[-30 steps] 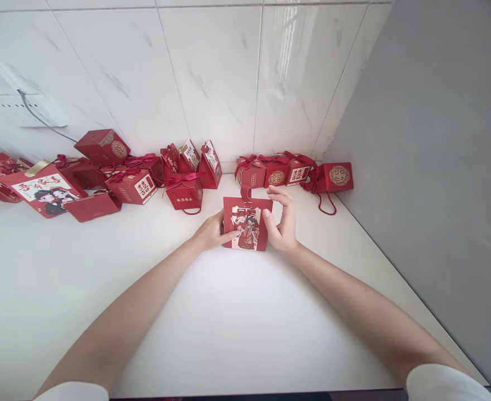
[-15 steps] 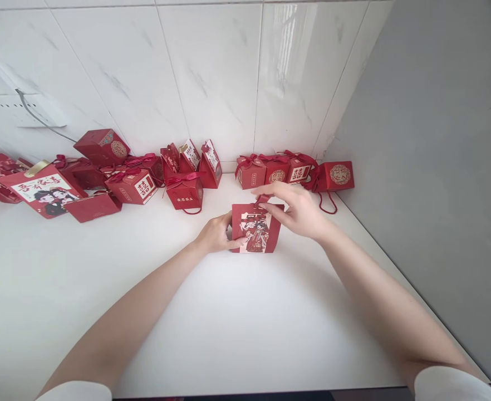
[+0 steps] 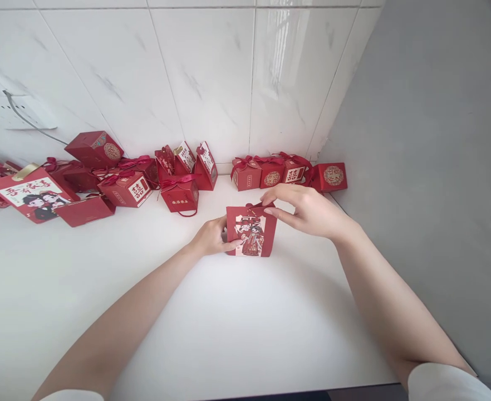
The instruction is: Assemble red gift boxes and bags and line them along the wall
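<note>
A red paper gift box (image 3: 251,234) printed with a cartoon couple stands on the white table in front of me. My left hand (image 3: 212,236) grips its left side, thumb on the printed front and the other fingers behind. At the box's top right, my right hand (image 3: 302,210) pinches the top edge, where a dark red flap or ribbon (image 3: 259,207) shows. The tips of some right fingers are hidden behind the box. Behind it, small red boxes with ribbon bows (image 3: 273,171) stand in a row.
More red gift boxes (image 3: 124,186) crowd the table's back left, one with a cartoon couple on a white panel (image 3: 40,195). A ribboned box with a cord handle (image 3: 180,195) stands mid-back. Behind are the tiled wall (image 3: 207,72) and a socket with a cable (image 3: 20,111); a grey panel (image 3: 429,139) bounds the right.
My right hand has moved from the box's top middle towards its top right, and the flap or ribbon there sits lower. My left hand keeps its grip. The view has shifted slightly.
</note>
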Motion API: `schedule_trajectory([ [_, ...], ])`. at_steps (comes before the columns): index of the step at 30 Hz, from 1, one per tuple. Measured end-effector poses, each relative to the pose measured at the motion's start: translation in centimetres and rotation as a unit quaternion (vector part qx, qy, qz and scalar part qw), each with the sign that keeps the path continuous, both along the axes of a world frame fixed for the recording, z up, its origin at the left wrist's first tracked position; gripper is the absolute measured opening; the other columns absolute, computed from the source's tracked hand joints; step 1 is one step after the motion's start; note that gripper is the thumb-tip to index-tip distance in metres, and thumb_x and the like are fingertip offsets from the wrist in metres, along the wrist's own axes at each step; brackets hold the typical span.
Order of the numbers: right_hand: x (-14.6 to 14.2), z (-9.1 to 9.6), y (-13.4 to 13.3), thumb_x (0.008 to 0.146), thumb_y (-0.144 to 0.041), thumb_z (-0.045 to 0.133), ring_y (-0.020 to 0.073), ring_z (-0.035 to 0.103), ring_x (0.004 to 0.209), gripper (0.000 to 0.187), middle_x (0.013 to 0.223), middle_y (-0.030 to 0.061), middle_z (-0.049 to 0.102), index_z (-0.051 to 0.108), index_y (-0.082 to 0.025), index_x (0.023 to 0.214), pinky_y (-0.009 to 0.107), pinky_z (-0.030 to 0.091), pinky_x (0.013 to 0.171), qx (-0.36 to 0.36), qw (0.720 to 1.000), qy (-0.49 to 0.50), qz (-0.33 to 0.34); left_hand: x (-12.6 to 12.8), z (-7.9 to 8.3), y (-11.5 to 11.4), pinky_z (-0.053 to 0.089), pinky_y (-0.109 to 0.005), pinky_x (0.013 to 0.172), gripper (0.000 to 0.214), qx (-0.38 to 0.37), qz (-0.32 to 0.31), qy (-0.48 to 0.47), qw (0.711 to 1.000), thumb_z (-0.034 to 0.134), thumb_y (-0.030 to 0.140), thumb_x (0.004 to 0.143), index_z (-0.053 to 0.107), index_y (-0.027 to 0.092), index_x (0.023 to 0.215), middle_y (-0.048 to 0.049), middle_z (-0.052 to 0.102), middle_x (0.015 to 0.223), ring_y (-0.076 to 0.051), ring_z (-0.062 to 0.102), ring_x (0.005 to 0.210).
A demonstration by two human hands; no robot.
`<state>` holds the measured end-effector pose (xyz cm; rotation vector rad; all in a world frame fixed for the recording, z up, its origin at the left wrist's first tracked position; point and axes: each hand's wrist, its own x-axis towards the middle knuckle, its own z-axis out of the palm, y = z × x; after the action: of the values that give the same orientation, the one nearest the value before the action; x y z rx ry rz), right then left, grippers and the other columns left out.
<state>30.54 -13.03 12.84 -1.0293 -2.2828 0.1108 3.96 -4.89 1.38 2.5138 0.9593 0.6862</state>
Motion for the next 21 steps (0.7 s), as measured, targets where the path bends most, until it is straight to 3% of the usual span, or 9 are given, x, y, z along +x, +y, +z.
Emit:
schedule_trajectory([
  [9,2.8,0.7,0.4,0.087,-0.022,0.061,0.0212,0.069,0.095,0.012,0.1,0.0013,0.071,0.06,-0.025,0.099,0.034,0.055,0.08,-0.122,0.992,0.02,0.032,0.0,0.0,0.2,0.054,-0.03,0.073,0.054,-0.008,-0.016,-0.007,1.0,0.065,0.052,0.077,0.058,0.021,0.121,-0.005,0.071,0.106,-0.021,0.068,0.081],
  [15,2.4,0.7,0.2,0.085,-0.028,0.064,0.0195,0.071,0.091,0.011,0.094,0.0016,0.072,0.061,-0.023,0.095,0.034,0.058,0.081,-0.221,0.969,0.086,0.071,-0.3,-0.1,0.3,0.053,-0.032,0.083,0.051,-0.052,-0.061,-0.026,0.996,0.06,0.048,0.083,0.054,0.021,0.126,-0.007,0.068,0.116,-0.025,0.067,0.102],
  [21,1.6,1.0,-0.2,0.085,-0.036,0.067,0.0178,0.07,0.081,0.014,0.088,0.0011,0.071,0.061,-0.023,0.087,0.031,0.055,0.072,-0.182,0.979,0.048,0.08,-0.3,-0.4,0.4,0.053,-0.035,0.089,0.05,-0.123,-0.081,-0.064,0.987,0.053,0.049,0.089,0.05,0.021,0.13,-0.0067,0.069,0.119,-0.026,0.067,0.105],
])
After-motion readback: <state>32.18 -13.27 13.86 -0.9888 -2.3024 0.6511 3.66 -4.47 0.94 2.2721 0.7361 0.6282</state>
